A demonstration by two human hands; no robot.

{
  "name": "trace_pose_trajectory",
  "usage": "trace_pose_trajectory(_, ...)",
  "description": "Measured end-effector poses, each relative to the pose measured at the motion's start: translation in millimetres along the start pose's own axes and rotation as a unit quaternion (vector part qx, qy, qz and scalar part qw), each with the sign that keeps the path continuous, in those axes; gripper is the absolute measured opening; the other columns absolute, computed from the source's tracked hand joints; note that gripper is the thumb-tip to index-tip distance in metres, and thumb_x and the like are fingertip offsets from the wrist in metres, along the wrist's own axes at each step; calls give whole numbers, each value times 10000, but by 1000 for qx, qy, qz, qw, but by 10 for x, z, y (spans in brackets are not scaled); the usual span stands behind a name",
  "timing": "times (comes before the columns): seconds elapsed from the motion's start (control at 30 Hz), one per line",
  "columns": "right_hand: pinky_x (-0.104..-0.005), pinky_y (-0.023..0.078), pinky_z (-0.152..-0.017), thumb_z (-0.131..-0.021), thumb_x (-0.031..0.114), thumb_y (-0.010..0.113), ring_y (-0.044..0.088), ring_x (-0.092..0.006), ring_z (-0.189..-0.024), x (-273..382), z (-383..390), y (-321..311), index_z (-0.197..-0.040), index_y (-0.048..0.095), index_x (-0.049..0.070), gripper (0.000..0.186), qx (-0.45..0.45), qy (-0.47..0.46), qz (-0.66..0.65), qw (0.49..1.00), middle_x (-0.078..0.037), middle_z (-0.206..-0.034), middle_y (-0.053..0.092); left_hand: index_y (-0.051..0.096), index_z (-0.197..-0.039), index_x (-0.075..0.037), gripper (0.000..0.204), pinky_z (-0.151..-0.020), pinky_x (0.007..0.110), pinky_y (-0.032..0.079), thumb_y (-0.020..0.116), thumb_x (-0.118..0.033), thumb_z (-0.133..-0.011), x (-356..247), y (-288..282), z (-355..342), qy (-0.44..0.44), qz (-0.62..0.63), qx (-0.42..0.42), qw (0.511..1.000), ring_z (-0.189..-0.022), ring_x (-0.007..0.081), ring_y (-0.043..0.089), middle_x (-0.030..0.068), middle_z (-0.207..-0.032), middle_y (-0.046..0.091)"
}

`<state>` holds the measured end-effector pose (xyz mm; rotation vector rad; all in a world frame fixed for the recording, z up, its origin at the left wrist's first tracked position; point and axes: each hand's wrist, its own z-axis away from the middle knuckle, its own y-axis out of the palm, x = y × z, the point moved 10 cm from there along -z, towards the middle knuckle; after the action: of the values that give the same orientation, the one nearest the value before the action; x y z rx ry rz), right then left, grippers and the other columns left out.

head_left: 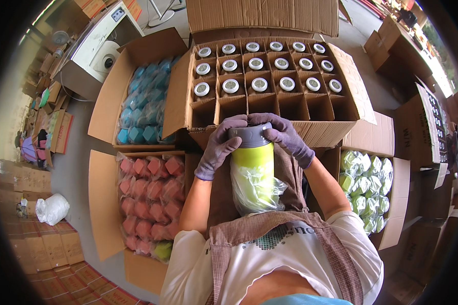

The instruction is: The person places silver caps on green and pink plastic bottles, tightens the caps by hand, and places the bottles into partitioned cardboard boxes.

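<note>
In grey-purple gloves, my left hand and my right hand are closed around the dark grey top of a lime-green cylindrical container held upright in front of my apron. A clear plastic bag is bunched around its lower part. Just beyond my hands stands an open divided carton, with several white-capped items in its back rows and the front cells unfilled.
Open cartons hold bagged turquoise items at upper left, bagged coral items at lower left and bagged pale-green items at right. A white machine stands at back left. Stacked cartons and a white bag lie left.
</note>
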<state>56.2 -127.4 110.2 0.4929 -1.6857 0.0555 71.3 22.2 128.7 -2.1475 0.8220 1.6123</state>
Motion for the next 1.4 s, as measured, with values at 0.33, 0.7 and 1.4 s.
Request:
trace_pose_trajectory(0.33,-366,384,-1133,-903,407,756,516,-203,-1314,20,17,41,-1381,562,10,651,19,9,32,999,-106,-1422,567,619,-1250,-37,523,-1126,384,355,748,-411,-909,-34,-9,37,9,-6,-3,1000,-1303,254,506,143,-1355,572)
trace_pose_trajectory(0.7,-389,467,-1041,-1009,317,598,599,-319,-1210,617,140,134,-1352,568,-20,482,-146,-59,221,963,-193,-1279,632,513,-1416,61,567,-1134,359,393,438,-361,-1044,-299,-309,1,-10,-96,-108,990,-1330,257,532,157,-1415,577)
trace_pose_trajectory(1.4,-391,451,-1041,-1044,322,497,591,-340,-1192,3,-10,-288,-1282,604,-3,416,-173,-10,61,983,-191,-1242,619,568,-1371,28,596,-1092,380,419,323,-442,-1099,-545,268,-171,73,-102,-78,989,-1261,276,574,149,-1410,573)
